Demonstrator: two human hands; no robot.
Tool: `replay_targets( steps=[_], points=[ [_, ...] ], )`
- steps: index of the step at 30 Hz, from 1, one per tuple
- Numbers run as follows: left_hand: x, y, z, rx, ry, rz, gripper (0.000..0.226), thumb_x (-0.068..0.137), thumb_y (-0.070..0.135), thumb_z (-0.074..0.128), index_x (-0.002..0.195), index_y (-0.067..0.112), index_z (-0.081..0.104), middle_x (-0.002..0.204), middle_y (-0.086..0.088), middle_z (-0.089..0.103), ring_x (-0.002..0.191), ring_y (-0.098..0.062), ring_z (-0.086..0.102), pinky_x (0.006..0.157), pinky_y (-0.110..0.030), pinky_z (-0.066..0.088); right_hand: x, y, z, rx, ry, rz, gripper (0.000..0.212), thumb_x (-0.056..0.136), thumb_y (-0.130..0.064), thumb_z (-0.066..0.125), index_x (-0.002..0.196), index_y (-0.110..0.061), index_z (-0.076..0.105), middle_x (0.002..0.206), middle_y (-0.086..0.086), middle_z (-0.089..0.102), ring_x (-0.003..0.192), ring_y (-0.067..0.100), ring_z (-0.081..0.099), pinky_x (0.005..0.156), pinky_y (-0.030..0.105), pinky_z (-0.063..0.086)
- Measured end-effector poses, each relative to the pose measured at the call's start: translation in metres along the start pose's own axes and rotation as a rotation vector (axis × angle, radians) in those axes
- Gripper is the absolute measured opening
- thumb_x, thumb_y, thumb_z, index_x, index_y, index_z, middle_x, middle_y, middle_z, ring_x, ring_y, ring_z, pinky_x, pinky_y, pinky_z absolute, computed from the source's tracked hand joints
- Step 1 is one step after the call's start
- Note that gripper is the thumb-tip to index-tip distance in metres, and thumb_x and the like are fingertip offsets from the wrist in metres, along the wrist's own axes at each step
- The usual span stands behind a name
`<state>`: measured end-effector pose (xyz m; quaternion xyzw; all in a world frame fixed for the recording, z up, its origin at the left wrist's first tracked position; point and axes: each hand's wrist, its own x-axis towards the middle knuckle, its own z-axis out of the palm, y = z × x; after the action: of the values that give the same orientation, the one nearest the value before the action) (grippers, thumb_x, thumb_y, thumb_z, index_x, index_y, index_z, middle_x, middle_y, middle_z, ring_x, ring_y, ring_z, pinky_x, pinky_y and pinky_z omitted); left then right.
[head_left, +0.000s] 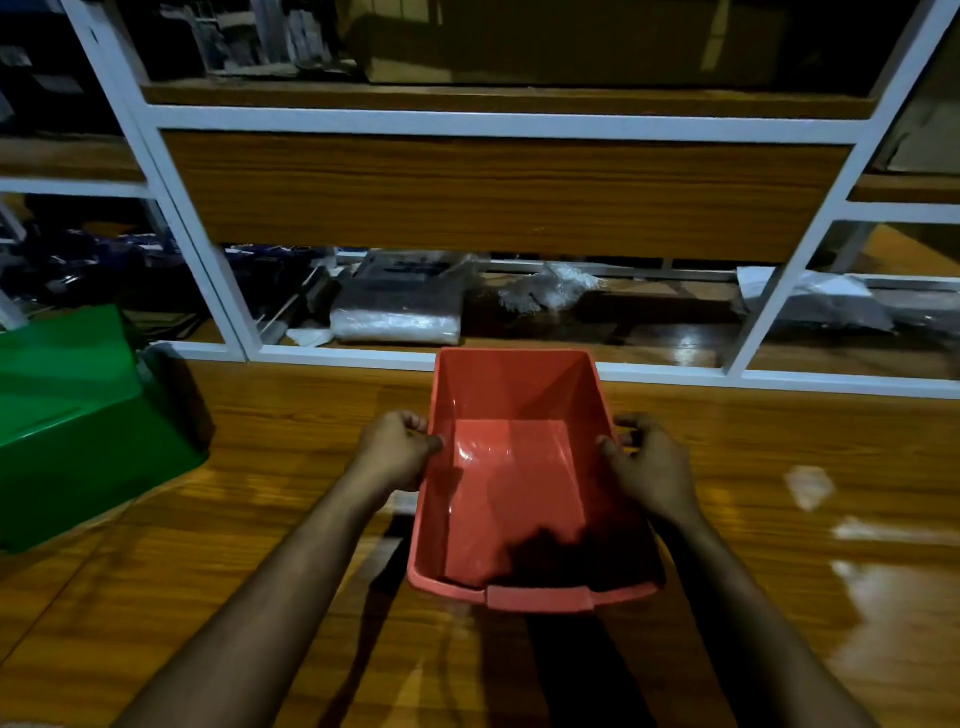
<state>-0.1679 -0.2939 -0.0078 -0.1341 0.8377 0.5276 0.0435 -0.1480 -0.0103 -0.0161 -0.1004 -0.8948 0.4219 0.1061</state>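
My arms (291, 571) are reaching forward over the table (249, 519); my left hand (397, 452) and right hand (649, 467) are curling round the side rims of the empty red tub (519, 483), mid-table; I think I am carrying it; next, keep both sides level.

My feed is dim, the far shelves (498, 47) nearly black. Overhead light throws white glare patches on the glossy desk (810, 488) at right. A dark shadow fills the red bin's (519, 467) near end. Wide-angle distortion bends the frame edges; detail is soft throughout.
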Motion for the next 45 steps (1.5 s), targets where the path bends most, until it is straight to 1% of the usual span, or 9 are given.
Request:
replay_targets(
  steps=[4,9,14,23,26,31,36,40,45],
  points=[
    [-0.008,0.000,-0.007,-0.187,-0.106,-0.056,0.014,0.092,0.009,0.059,0.082,0.017,0.054,0.055,0.002,0.056,0.041,-0.011,0.048,0.049,-0.022,0.039,0.000,0.006,-0.002,0.170,-0.149,0.137,0.024,0.087,-0.031,0.065,0.070,-0.014,0.064,0.056,-0.006,0.059,0.049,0.011,0.050,0.054,0.027,0.036],
    [-0.016,0.003,-0.018,-0.299,-0.234,-0.099,0.020,0.089,0.003,0.049,0.098,0.014,0.062,0.071,-0.002,0.060,0.052,-0.012,0.053,0.055,-0.025,0.047,-0.009,-0.007,-0.015,0.474,-0.369,0.310,0.018,0.090,-0.005,0.052,0.097,-0.006,0.069,0.079,0.008,0.064,0.064,0.017,0.057,0.053,0.024,0.044],
    [-0.025,0.002,-0.028,-0.417,-0.437,-0.106,0.037,0.087,-0.006,0.045,0.113,0.013,0.063,0.077,-0.004,0.066,0.062,-0.013,0.059,0.054,-0.029,0.054,-0.025,-0.003,-0.035,0.656,-0.390,0.366,0.019,0.094,-0.005,0.053,0.102,-0.011,0.070,0.086,0.009,0.071,0.068,0.017,0.066,0.059,0.028,0.051],
    [-0.037,0.025,0.001,-0.566,-0.815,-0.024,0.058,0.074,0.000,0.068,0.129,0.008,0.054,0.094,-0.018,0.065,0.069,-0.021,0.068,0.053,-0.032,0.058,-0.096,0.033,-0.087,0.874,-0.144,0.442,0.025,0.094,-0.001,0.049,0.107,-0.009,0.068,0.086,0.007,0.070,0.061,0.013,0.064,0.046,0.020,0.052],
    [-0.042,0.038,0.032,-0.545,-0.895,-0.008,0.067,0.065,0.003,0.073,0.129,0.007,0.056,0.102,-0.022,0.065,0.079,-0.026,0.069,0.063,-0.033,0.058,-0.125,0.051,-0.108,0.894,-0.035,0.461,0.024,0.090,-0.002,0.055,0.096,-0.015,0.075,0.087,0.009,0.064,0.064,0.017,0.050,0.049,0.020,0.048],
    [-0.069,0.062,0.098,-0.414,-1.011,0.063,0.056,0.070,0.005,0.066,0.126,0.009,0.060,0.103,-0.020,0.068,0.091,-0.029,0.066,0.081,-0.037,0.050,-0.171,0.090,-0.158,0.939,0.145,0.486,0.024,0.084,-0.007,0.061,0.101,-0.014,0.075,0.087,0.009,0.070,0.066,0.017,0.061,0.052,0.020,0.050],
    [-0.104,0.102,0.184,-0.292,-1.125,0.097,0.060,0.071,0.011,0.070,0.129,0.013,0.059,0.116,-0.022,0.068,0.104,-0.035,0.066,0.093,-0.047,0.049,-0.207,0.139,-0.227,1.003,0.333,0.526,0.020,0.092,0.002,0.053,0.100,-0.007,0.069,0.066,0.003,0.068,0.041,0.004,0.055,0.035,0.014,0.041],
    [-0.148,0.141,0.273,-0.308,-1.163,0.091,0.053,0.074,0.004,0.065,0.127,0.007,0.061,0.094,-0.013,0.069,0.073,-0.014,0.068,0.063,-0.028,0.058,-0.226,0.191,-0.291,1.049,0.437,0.516,0.021,0.090,-0.001,0.057,0.106,-0.006,0.070,0.082,0.008,0.073,0.063,0.014,0.066,0.058,0.024,0.058],
    [-0.198,0.193,0.376,-0.322,-1.277,0.101,0.050,0.074,0.002,0.061,0.123,0.008,0.066,0.105,-0.015,0.068,0.091,-0.022,0.064,0.067,-0.031,0.059,-0.243,0.250,-0.376,1.035,0.604,0.491,0.026,0.087,-0.003,0.060,0.112,0.001,0.068,0.095,0.016,0.071,0.076,0.023,0.065,0.070,0.029,0.058]
  ],
)
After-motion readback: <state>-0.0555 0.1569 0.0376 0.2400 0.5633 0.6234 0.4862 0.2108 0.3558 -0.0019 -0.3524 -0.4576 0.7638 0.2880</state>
